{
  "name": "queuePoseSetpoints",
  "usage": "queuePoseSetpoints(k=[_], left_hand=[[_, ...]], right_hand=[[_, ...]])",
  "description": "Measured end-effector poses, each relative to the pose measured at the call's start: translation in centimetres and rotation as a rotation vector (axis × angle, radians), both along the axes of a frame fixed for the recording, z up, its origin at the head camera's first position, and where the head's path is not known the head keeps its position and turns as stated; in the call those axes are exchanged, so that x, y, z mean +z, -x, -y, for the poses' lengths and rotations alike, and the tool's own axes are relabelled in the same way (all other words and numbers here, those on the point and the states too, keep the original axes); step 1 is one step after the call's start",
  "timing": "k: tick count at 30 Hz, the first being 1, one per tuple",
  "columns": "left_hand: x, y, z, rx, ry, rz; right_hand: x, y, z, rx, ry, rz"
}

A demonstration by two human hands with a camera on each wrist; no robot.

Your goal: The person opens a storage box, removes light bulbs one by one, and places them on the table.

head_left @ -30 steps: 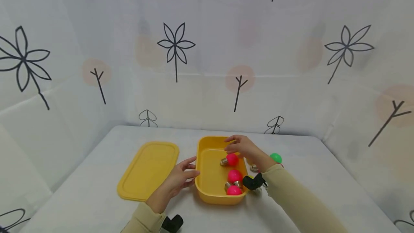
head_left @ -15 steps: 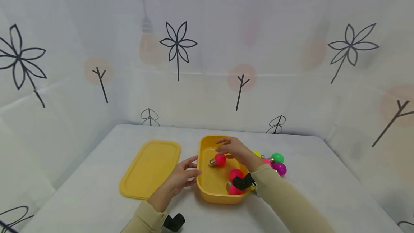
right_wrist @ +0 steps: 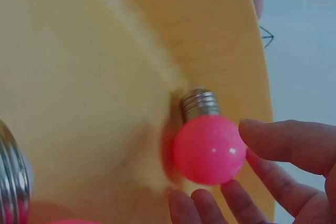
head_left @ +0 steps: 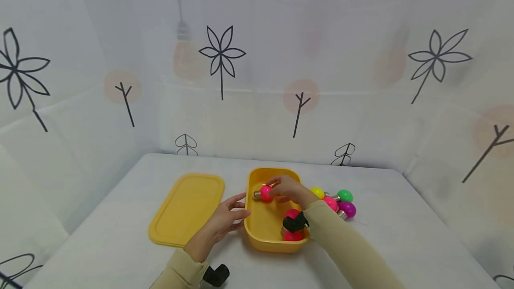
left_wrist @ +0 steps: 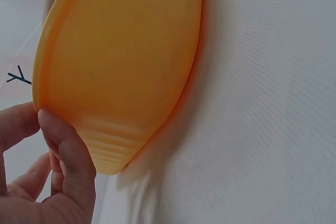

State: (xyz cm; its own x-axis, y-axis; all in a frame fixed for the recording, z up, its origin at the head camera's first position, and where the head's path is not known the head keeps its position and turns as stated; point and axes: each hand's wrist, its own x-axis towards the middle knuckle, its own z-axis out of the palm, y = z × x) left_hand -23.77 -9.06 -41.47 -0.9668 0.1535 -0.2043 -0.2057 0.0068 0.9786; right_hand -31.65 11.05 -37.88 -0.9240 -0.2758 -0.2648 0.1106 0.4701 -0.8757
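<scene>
One pink bulb (right_wrist: 210, 150) against right fingers (right_wrist: 289, 142), grip unclear, left fingers (left_wrist: 68, 145) pinching yellow box (left_wrist: 126, 51), nearer bulbs (head_left: 294, 236) half-hidden

No text, label, brand, number or sign can be read in any view.
</scene>
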Motion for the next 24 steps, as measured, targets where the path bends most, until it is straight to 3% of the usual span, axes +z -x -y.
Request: queuePoseSetpoints(k=[12,24], left_hand=[[0.21,0.01,-0.12,-0.008,0.002,-0.002],[0.32,-0.11,-0.07,-0.006,0.011,0.001]], right_hand=[[-1.0,0.99,0.52,0.038,0.04,0.059],[-0.14,0.55,0.45,0.123,0.04,0.078]])
